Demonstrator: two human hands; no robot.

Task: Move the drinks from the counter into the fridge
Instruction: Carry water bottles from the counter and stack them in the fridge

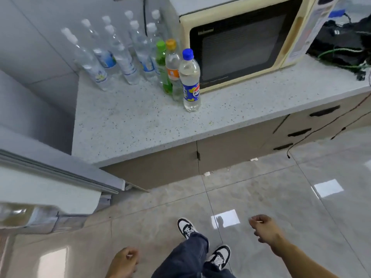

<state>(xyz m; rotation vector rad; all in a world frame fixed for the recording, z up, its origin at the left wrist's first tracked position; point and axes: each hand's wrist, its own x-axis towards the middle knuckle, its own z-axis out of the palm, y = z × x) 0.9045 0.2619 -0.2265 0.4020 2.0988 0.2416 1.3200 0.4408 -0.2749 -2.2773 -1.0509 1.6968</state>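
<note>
A: Item one, the drinks?

B: All on the speckled counter (pixel 124 125), none in hand. Nearest the front edge: a clear bottle with a blue cap (pixel 190 81) and a blue label, upright, just in front of the microwave (pixel 243 43). Behind it, in a close row running back: an orange-capped bottle (pixel 173 65), clear with an orange label, then a green bottle (pixel 162 65) with a green cap. Further left and back, against the wall: a cluster of clear water bottles (pixel 120 55) with white caps, all upright.

A: The fridge?

B: Lower left of the view: a grey fridge door (pixel 52 189) edge standing open, blurred; its inside cannot be made out.

A: Hands?

B: Left hand (pixel 124 261): low, near the bottom edge, fingers loosely curled, holding nothing. Right hand (pixel 263 227): out over the tiled floor (pixel 281 197), fingers loosely curled, also holding nothing. Both are well apart from the bottles.

A: Other entries?

B: Beige cabinets (pixel 160 169) under the counter, drawers with dark handles to the right; a tangle of black and green cables (pixel 341 55) on the counter beside the microwave; two black-and-white shoes (pixel 186 227) and dark trousers between the hands.
</note>
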